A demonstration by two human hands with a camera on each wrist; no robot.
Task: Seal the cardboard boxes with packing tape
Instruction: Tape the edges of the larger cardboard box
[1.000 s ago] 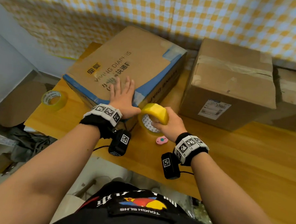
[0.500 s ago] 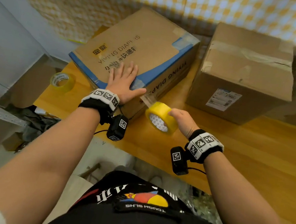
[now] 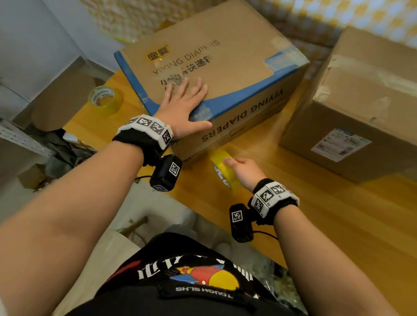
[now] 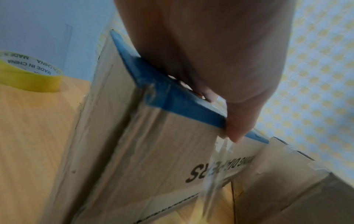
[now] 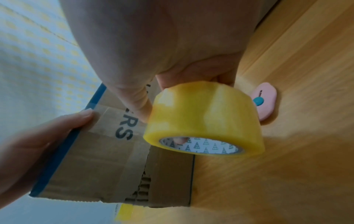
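Note:
A printed cardboard diaper box with blue edges sits tilted on the wooden table. My left hand lies flat on its top near the front corner. Its thumb presses over the blue edge. A strip of clear tape runs from the thumb down the box's front side. My right hand grips a yellow tape roll low against that side, close to the table. In the right wrist view, fingers go through the core of the roll.
A second, plain cardboard box with a shipping label stands to the right. A spare tape roll lies left of the diaper box. A pink box cutter lies on the table behind the held roll. The table's front edge is by my waist.
My right hand has carried the roll from the box's top edge down its front side toward the table, drawing tape out. My left hand has stayed flat on the box top.

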